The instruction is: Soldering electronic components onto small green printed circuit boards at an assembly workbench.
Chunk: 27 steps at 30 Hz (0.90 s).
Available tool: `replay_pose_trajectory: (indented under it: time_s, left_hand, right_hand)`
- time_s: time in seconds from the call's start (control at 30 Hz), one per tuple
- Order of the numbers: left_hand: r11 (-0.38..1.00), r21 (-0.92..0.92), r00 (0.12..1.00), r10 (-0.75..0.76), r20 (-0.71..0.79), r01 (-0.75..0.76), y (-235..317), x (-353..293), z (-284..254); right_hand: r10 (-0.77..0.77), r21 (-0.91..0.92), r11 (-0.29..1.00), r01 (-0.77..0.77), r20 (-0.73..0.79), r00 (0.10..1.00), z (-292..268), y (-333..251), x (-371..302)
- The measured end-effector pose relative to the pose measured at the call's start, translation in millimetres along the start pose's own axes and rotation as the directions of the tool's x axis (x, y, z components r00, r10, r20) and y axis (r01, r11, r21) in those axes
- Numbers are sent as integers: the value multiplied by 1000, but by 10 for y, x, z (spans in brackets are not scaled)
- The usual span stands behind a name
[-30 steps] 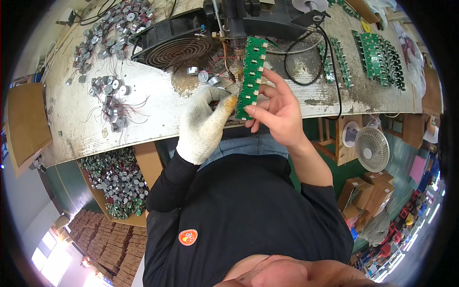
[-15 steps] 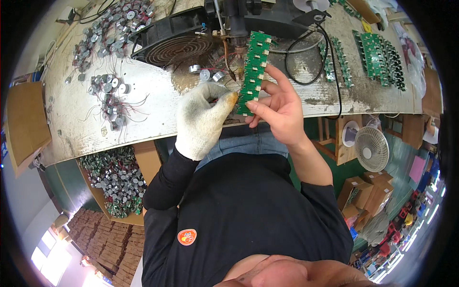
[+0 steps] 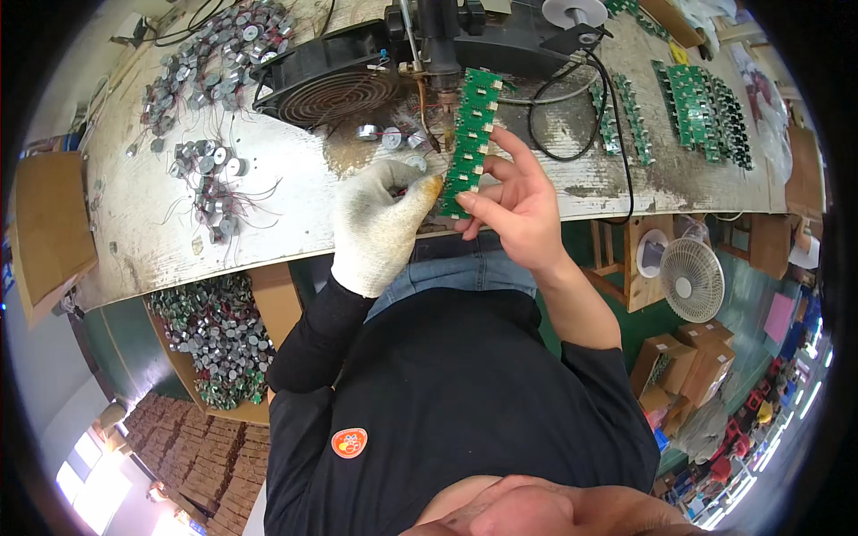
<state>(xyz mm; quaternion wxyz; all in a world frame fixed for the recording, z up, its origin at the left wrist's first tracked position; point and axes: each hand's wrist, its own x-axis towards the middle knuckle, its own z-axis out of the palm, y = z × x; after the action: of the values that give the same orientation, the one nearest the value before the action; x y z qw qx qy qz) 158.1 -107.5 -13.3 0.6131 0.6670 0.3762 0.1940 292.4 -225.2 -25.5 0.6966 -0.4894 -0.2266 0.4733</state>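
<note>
A long green circuit board (image 3: 474, 121) with white connectors along one edge stands nearly upright in front of me. My right hand (image 3: 521, 210), bare, grips its lower part between thumb and fingers. On the board's other side, my left hand (image 3: 375, 228) wears a whitish glove with a stained thumb tip. Its thumb and fingers are closed in a pinch close to the board's lower edge. A hint of red shows inside the glove's curl, but what it holds is hidden. Just beyond the glove lie small silver round motors (image 3: 391, 138), partly covered by it.
Beyond the board stands a dark upright fixture (image 3: 440, 49) with a thin copper-coloured tip. A black fan (image 3: 344, 94) lies beside it. Wired motors (image 3: 210, 174) are heaped at left; more circuit boards (image 3: 693, 107) lie at right. A black cable (image 3: 617, 134) hangs over the table edge.
The board's top end has dropped slightly toward me, and both hands keep their grip. The whole view has shifted a little.
</note>
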Motion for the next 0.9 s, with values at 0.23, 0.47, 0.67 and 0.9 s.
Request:
replay_pose_trajectory:
  time_s: [0.23, 0.47, 0.67, 0.9]
  left_hand:
    - [998, -17, 996, -61, 72, 62, 39, -22, -34]
    - [989, -145, 999, -31, 19, 34, 70, 17, 8]
    - [997, -82, 1000, 13, -10, -14, -3, 23, 19]
    - [1000, -9, 1000, -11, -5, 11, 10, -12, 10]
  right_hand:
    - [-3, -20, 1000, 3, -7, 1000, -8, 14, -8]
    - [-12, -15, 1000, 12, -2, 1000, 19, -43, 8]
    - [-19, -16, 1000, 19, 6, 1000, -1, -10, 8]
    - [-6, -5, 1000, 6, -6, 1000, -4, 31, -27]
